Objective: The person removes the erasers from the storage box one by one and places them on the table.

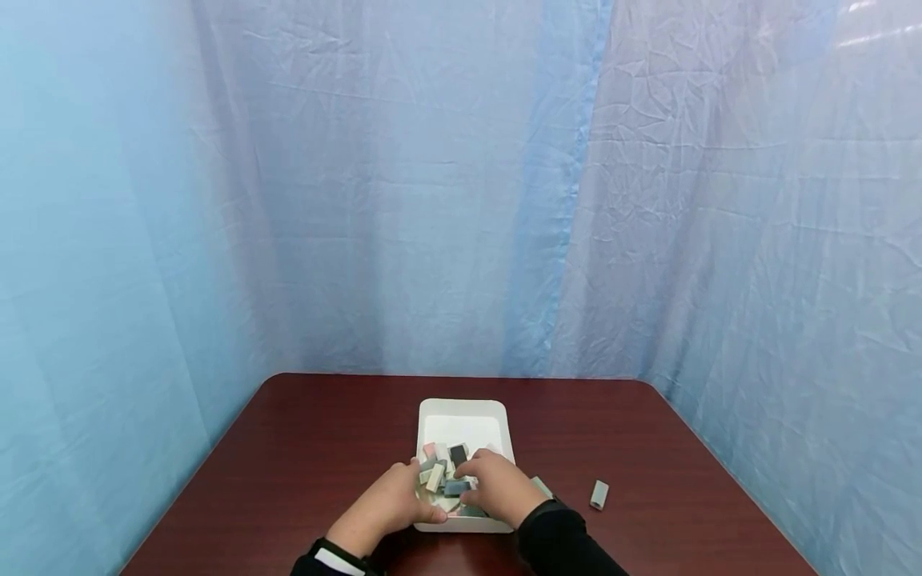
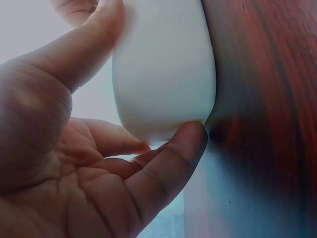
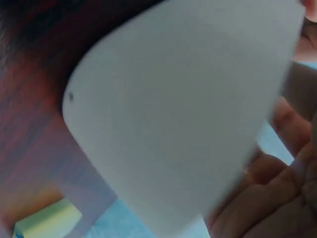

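Observation:
A white tray (image 1: 471, 410) stands on the table, with small rectangular blocks (image 1: 435, 478) heaped in its nearer half, in pale green, grey, pink and dark tones. My left hand (image 1: 392, 500) grips the tray's near left corner. In the left wrist view its thumb lies along the rim and its fingers (image 2: 190, 144) press the outer wall. My right hand (image 1: 500, 486) reaches over the tray's right side into the heap, thumb and forefinger on either side of a grey-blue block (image 1: 455, 487). Whether they pinch it is unclear; the tray wall (image 3: 173, 114) hides the fingertips in the right wrist view.
To the right of the tray, a pale green-grey block (image 1: 599, 494) lies alone on the dark red table (image 1: 346, 424). Another block (image 1: 542, 486) sits close by the right wrist. Blue curtains (image 1: 446, 200) hang behind the table and along both sides.

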A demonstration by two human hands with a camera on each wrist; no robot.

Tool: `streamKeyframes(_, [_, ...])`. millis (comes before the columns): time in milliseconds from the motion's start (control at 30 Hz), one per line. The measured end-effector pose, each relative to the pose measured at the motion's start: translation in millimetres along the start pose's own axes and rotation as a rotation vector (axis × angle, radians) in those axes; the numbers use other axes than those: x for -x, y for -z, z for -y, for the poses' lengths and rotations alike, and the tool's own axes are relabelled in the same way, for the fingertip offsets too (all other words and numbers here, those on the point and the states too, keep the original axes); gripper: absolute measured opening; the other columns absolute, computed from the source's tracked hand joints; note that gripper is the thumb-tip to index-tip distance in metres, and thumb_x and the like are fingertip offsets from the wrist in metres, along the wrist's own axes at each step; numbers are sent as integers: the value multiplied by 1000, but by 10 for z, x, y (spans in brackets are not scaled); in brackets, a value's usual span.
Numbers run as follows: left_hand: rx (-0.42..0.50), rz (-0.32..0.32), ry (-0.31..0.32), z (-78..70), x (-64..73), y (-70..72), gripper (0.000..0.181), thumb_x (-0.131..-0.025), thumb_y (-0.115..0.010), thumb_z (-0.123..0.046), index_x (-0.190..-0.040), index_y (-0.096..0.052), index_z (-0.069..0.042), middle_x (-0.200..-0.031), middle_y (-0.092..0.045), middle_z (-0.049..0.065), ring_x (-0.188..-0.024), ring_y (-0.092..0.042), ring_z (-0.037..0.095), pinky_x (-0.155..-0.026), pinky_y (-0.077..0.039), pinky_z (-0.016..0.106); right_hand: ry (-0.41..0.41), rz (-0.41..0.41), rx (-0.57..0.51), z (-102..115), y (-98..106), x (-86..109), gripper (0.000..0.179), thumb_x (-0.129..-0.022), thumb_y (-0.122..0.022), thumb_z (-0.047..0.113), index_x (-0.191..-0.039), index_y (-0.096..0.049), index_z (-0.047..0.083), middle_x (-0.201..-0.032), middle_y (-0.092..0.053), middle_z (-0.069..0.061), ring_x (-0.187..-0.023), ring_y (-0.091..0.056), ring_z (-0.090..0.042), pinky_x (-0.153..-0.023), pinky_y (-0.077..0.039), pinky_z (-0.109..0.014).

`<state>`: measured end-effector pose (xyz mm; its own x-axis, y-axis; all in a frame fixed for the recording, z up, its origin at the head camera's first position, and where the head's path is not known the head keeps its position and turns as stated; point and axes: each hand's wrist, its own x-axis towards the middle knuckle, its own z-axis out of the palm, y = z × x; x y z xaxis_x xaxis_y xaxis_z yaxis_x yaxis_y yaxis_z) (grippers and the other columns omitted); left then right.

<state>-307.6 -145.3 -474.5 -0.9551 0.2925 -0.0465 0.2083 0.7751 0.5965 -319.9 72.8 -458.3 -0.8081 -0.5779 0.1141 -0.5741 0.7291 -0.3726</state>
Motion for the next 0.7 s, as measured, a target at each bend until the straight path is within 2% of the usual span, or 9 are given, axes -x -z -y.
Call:
streamKeyframes(100, [-2,-3,14,-14,5,-1,103,-70,-86,-50,-139,-41,12,-133,-46,34,-117,-49,41,-91,-44,57,-7,-5,28,-18,-42,-12,31,-82,-80,24,-112,-72,20,-103,-60,2,-88,-56,-11,-71,-51,-29])
streamKeyframes(200, [-3,-10,11,-18,10,-1,104,-69,-86,-50,-139,-41,13,-132,-47,34,-117,-49,40,-91,-44,56,-18,-39,79,-43,-74,-17,30,-80,-81,18,-109,-73,17,-98,-58,1,-83,-55,-12,-69,-51,-30])
streamKeyframes(333, [9,-13,-5,-19,10,8,105,-69,-86,-49,-138,-40,15,-133,-46,34,-119,-49,40,-92,-44,56,-36,-82,145,-61,-101,-41,24,-74,-79,8,-97,-75,14,-88,-55,1,-76,-55,-13,-65,-50,-31])
streamKeyframes(533, [23,0,-9,-9,10,7,105,-70,-86,-49,-139,-39,15,-134,-45,35,-120,-48,41,-92,-44,56,-47,-118,178,-64,-129,-57,14,-73,-78,5,-83,-74,14,-79,-51,4,-70,-52,-11,-63,-50,-30])
streamKeyframes(600, [17,-1,-13,-6,11,0,105,-70,-86,-50,-139,-39,15,-134,-46,34,-120,-48,41,-92,-44,56,-59,-116,187,-65,-143,-67,13,-75,-76,3,-82,-73,14,-78,-51,3,-69,-53,-11,-63,-50,-30])
streamKeyframes(700, [8,-11,-20,1,9,-13,106,-68,-86,-51,-138,-41,15,-132,-47,34,-119,-49,40,-92,-44,55,-87,-98,190,-65,-162,-85,20,-80,-71,-4,-90,-74,13,-82,-54,2,-74,-56,-14,-66,-52,-32])
